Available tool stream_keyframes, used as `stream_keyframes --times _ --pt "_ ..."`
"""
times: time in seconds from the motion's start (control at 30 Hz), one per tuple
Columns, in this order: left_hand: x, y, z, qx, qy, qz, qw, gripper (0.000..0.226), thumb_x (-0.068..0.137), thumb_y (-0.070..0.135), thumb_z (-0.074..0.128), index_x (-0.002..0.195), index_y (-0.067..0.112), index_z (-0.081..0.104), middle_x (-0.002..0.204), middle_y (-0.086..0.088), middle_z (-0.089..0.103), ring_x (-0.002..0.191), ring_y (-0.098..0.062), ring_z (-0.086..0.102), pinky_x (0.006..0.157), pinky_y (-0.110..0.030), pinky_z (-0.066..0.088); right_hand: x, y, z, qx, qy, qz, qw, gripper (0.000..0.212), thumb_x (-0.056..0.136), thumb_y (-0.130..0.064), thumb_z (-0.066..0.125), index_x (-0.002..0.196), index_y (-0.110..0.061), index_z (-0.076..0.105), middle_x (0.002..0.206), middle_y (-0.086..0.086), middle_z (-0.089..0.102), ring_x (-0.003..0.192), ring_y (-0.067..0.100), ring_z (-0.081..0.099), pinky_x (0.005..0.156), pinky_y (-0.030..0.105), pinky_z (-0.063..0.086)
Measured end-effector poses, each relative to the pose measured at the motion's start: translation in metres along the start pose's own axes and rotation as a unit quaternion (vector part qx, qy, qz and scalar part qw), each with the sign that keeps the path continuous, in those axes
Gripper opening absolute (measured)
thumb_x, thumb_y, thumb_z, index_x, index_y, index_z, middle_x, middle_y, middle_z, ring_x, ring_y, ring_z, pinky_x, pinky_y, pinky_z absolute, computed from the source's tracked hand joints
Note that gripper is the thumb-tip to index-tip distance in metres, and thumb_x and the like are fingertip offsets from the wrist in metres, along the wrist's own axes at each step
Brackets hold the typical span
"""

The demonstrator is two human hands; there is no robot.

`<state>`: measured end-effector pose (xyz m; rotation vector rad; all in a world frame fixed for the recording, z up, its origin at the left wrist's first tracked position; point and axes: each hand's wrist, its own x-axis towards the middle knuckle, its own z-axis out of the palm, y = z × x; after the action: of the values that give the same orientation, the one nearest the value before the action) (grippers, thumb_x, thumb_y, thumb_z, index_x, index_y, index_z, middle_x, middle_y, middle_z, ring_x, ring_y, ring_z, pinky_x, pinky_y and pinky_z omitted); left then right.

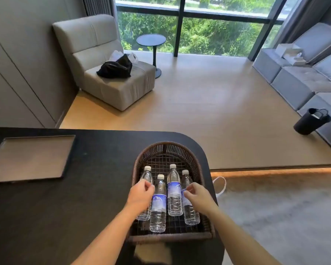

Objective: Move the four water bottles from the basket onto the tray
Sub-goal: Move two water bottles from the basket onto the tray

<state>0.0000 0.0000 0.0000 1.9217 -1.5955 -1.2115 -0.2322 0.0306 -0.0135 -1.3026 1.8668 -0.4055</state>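
A dark woven basket [166, 145] sits at the right end of the black table [75, 207]. Several clear water bottles with blue labels lie in it side by side, caps pointing away from me. My left hand [141, 195] rests over the leftmost bottle [147, 176], covering its label, with the fingers loosely curled and not wrapped around it. Over the rightmost bottle [191, 214] my right hand [198, 197] hovers the same way. Two bottles [158, 213] [174, 190] lie untouched between the hands. The flat rectangular tray [27, 159] lies far left on the table, with nothing on it.
The table's rounded right edge runs just beside the basket. Beyond it are wooden floor, a beige armchair [107, 54] with a black bag [115, 67], a small round side table [151, 41], a grey sofa [304, 83] and a black bin [311, 121].
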Motion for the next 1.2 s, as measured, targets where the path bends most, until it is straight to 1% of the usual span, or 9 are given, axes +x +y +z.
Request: stream_keyframes --times 0.13,0.33,0.43,0.57,0.67,0.87,0.97,1.1,1.2 --pt "0.051 0.003 0.013 0.050 -0.009 -0.013 0.999 0.032 0.093 0.033 0.061 0.111 0.007 0.061 0.114 -0.007 0.064 0.107 -0.028 0.061 0.092 -0.039 0.049 0.054 -0.019 0.006 -0.030 -0.016 0.027 0.999 0.024 0.094 -0.033 0.067 0.110 -0.015 0.063 0.101 0.001 0.068 0.092 0.018 0.065 0.076 0.034 0.051" --pt "0.101 -0.007 0.037 0.120 -0.026 -0.040 0.992 0.067 0.092 0.038 0.064 0.144 0.000 0.044 0.143 -0.019 0.049 0.136 -0.036 0.046 0.116 -0.046 0.037 0.112 -0.021 0.023 -0.071 -0.047 0.055 0.995 0.027 0.092 -0.037 0.071 0.105 -0.017 0.059 0.105 0.005 0.064 0.087 0.019 0.064 0.077 0.038 0.057" --pt "0.115 -0.010 0.043 0.162 -0.042 -0.048 0.985 0.063 0.093 0.033 0.064 0.144 0.001 0.044 0.142 -0.019 0.049 0.134 -0.036 0.048 0.114 -0.044 0.039 0.130 -0.020 0.032 -0.118 -0.063 0.058 0.989 0.034 0.088 -0.046 0.075 0.101 -0.019 0.059 0.111 0.009 0.061 0.086 0.023 0.067 0.070 0.038 0.057" --pt "0.134 -0.016 0.045 0.186 -0.070 -0.063 0.978 0.052 0.094 0.030 0.066 0.134 0.002 0.052 0.135 -0.020 0.057 0.125 -0.037 0.057 0.107 -0.044 0.047 0.143 -0.021 0.032 -0.178 -0.082 0.075 0.978 0.040 0.083 -0.051 0.079 0.090 -0.020 0.055 0.095 0.003 0.067 0.078 0.021 0.065 0.067 0.036 0.049" --pt "0.141 -0.016 0.045 0.203 -0.082 -0.074 0.973 0.054 0.092 0.030 0.071 0.134 0.002 0.052 0.136 -0.019 0.055 0.126 -0.037 0.057 0.106 -0.043 0.047 0.147 -0.019 0.031 -0.161 -0.092 0.096 0.978 0.047 0.072 -0.056 0.086 0.091 -0.021 0.059 0.090 0.001 0.070 0.074 0.020 0.070 0.073 0.041 0.060" --pt "0.133 -0.007 0.035 0.203 -0.057 -0.027 0.977 0.050 0.085 0.025 0.079 0.126 0.007 0.056 0.126 -0.012 0.061 0.117 -0.030 0.062 0.093 -0.039 0.052 0.126 -0.020 0.028 -0.103 -0.060 0.065 0.991 0.055 0.063 -0.050 0.093 0.098 -0.024 0.059 0.102 -0.002 0.061 0.083 0.013 0.063 0.065 0.032 0.052" --pt "0.113 -0.005 0.024 0.147 -0.040 0.010 0.988 0.052 0.082 0.024 0.083 0.123 0.013 0.053 0.118 -0.002 0.057 0.112 -0.024 0.061 0.089 -0.034 0.051 0.099 -0.019 0.026 -0.015 -0.038 0.018 0.999 0.059 0.066 -0.039 0.095 0.108 -0.026 0.056 0.108 -0.002 0.056 0.090 0.011 0.064 0.077 0.036 0.058" --pt "0.079 -0.015 0.013 0.092 -0.034 0.062 0.993 0.066 0.078 0.027 0.086 0.133 0.017 0.051 0.120 0.003 0.050 0.112 -0.014 0.055 0.096 -0.030 0.049 0.056 -0.009 0.028 0.085 -0.040 -0.027 0.995 0.062 0.076 -0.036 0.091 0.125 -0.040 0.053 0.115 -0.006 0.067 0.101 0.011 0.070 0.093 0.039 0.058" --pt "0.059 -0.024 0.001 0.092 -0.048 0.087 0.991 0.062 0.079 0.032 0.085 0.131 0.017 0.056 0.117 0.006 0.047 0.104 -0.007 0.050 0.088 -0.022 0.040 0.032 -0.001 0.034 0.114 -0.025 -0.039 0.992 0.067 0.082 -0.030 0.088 0.133 -0.044 0.047 0.119 -0.004 0.071 0.105 0.010 0.072 0.097 0.039 0.058"
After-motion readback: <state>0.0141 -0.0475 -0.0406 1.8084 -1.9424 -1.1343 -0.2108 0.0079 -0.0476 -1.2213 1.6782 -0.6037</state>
